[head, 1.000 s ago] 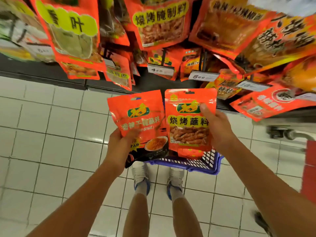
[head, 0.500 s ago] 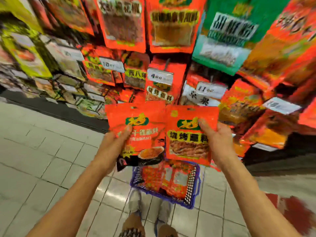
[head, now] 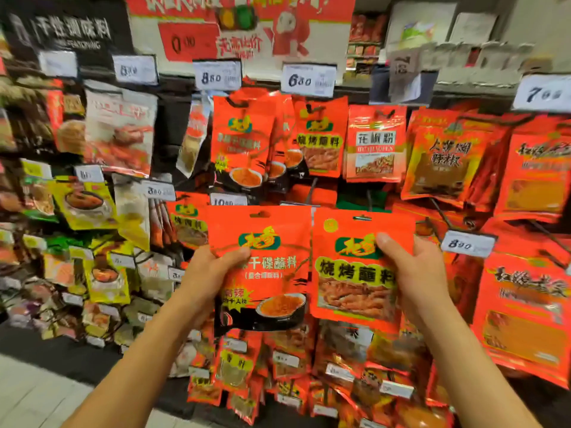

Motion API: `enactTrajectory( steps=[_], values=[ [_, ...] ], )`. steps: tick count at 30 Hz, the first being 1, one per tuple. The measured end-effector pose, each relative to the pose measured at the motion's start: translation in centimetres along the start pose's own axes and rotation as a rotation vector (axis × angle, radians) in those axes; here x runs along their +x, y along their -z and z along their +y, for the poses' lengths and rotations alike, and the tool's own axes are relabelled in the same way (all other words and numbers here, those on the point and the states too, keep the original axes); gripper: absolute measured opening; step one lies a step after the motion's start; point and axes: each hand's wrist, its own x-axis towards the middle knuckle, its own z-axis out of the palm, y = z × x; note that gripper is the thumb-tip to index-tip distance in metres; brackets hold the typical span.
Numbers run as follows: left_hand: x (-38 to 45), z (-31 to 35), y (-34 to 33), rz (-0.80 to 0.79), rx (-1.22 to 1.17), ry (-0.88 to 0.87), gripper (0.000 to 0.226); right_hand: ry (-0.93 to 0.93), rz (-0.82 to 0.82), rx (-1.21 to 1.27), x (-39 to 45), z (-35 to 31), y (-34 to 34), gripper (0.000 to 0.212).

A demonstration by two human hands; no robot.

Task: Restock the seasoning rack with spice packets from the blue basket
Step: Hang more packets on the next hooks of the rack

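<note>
My left hand [head: 205, 276] grips an orange dipping-spice packet [head: 272, 230] with a black lower part and a bowl picture. My right hand [head: 417, 276] grips an orange barbecue-seasoning packet [head: 346, 304] by its right edge, thumb on the front. Both packets are held upright, side by side, in front of the seasoning rack [head: 173, 118]. Matching packets hang above: the dipping-spice kind [head: 244, 140] and the barbecue kind [head: 321, 140]. The blue basket is out of view.
The rack is crowded with hanging packets on pegs: yellow and white ones [head: 92, 208] at left, orange ones [head: 525, 288] at right. White price tags [head: 309, 80] line the top rail. Grey tiled floor [head: 37, 393] shows at the lower left.
My view has swung up from the floor and basket to the rack's upper rows. Both hands have kept their packets, which are now raised higher before the rack. The basket has dropped out of view.
</note>
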Motion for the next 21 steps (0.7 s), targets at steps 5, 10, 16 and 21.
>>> enactTrajectory(
  steps=[5,10,16,21],
  values=[
    [3.8,4.1,1.9,-0.026,-0.026,-0.073,0.031,0.113,0.081,-0.013,2.7,-3.8,-4.5,0.012],
    [7.7,7.3,3.9,-0.064,-0.044,-0.121,0.031,0.19,0.158,-0.05,6.1,-6.2,-9.0,0.029],
    [11.7,9.6,5.7,-0.069,0.027,-0.189,0.008,0.132,0.26,-0.076,10.9,-8.4,-13.2,0.031],
    [13.1,10.3,6.2,-0.119,0.004,-0.211,0.008,0.068,0.375,-0.129,12.9,-9.1,-14.6,0.031]
  ],
)
